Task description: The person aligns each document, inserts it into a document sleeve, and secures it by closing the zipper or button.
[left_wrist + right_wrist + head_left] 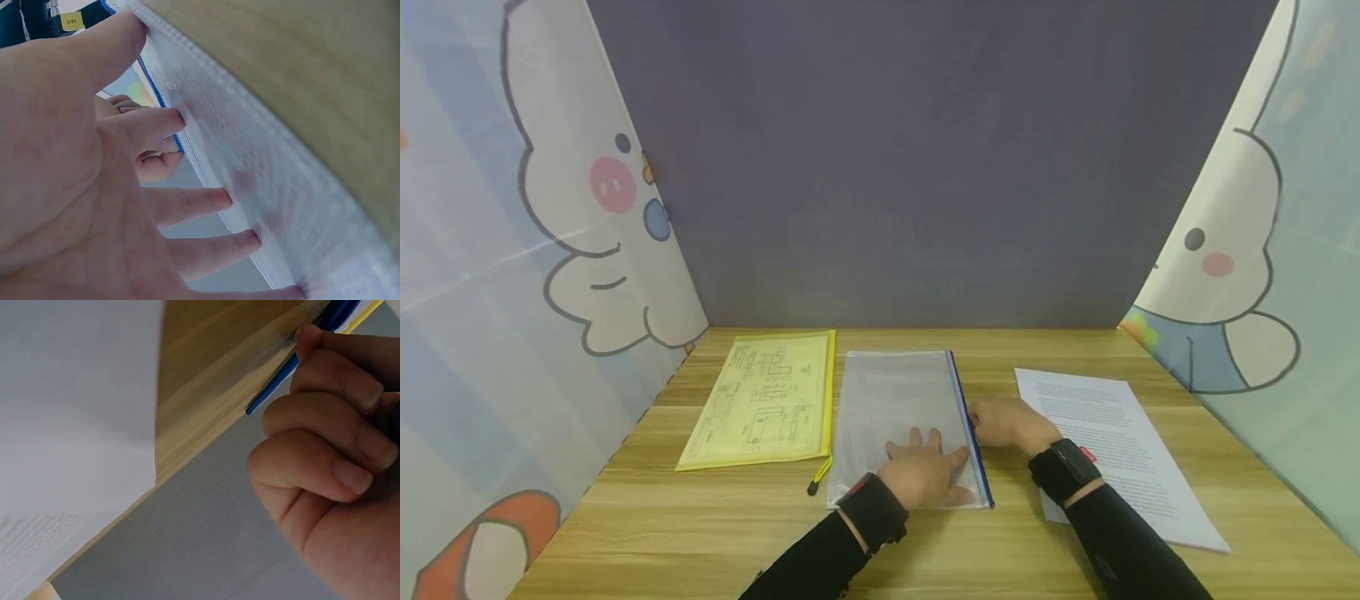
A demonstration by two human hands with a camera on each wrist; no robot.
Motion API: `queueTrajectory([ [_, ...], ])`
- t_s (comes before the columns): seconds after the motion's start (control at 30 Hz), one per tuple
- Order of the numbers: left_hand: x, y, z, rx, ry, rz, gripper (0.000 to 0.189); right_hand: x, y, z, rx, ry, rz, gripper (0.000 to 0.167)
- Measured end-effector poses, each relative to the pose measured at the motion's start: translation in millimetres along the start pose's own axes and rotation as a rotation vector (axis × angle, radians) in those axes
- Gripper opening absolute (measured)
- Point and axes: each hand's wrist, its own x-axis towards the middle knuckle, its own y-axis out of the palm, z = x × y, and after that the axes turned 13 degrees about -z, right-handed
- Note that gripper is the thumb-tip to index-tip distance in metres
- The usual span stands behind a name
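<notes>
Blue zip (958, 386): could jam or drag the clear pouch (887, 404) askew if the right hand (1006, 423) pulls harder than the left hand (921, 477) presses.
Pouch: finely gridded, flat on the table (647, 533), between yellow folder (767, 400) and printed paper (1120, 446).
Left: fingers spread apart on it.
Right: curled, pinching at the zip.

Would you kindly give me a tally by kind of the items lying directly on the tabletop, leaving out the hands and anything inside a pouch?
Zip pouches: 2 (yellow pouch, clear pouch)
Printed paper, counted as one item, since sheet or stack is unclear: 1
Total: 3
</notes>
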Motion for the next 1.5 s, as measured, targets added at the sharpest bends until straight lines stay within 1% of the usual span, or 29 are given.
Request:
queueTrajectory([
  [0.53, -0.5, 1.3, 1.5, -0.002, 0.011, -0.008, 0.072, 9.2, 1, -3, 0.012, 0.02, 0.022, 0.014],
  [0.77, -0.2, 2.0, 1.3, 0.003, 0.016, -0.003, 0.072, 13.8, 3, -5, -0.018, 0.026, 0.039, 0.012],
  [0.93, -0.2, 1.3, 1.3, -0.008, 0.013, -0.003, 0.072, 16.9, 2, -5, -0.039, 0.003, 0.051, 0.012],
  [1.1, -1.1, 1.6, 1.2, -0.016, 0.019, -0.006, 0.071, 20.3, 3, -6, -0.068, -0.011, 0.044, 0.012],
  [1.33, -0.9, 1.5, 1.3, -0.017, 0.02, -0.008, 0.071, 25.2, 5, -10, -0.054, -0.003, 0.023, 0.011],
  [1.5, -0.4, 0.4, 1.2, -0.005, 0.02, -0.014, 0.071, 28.2, 5, -11, -0.071, -0.014, 0.006, 0.01],
])
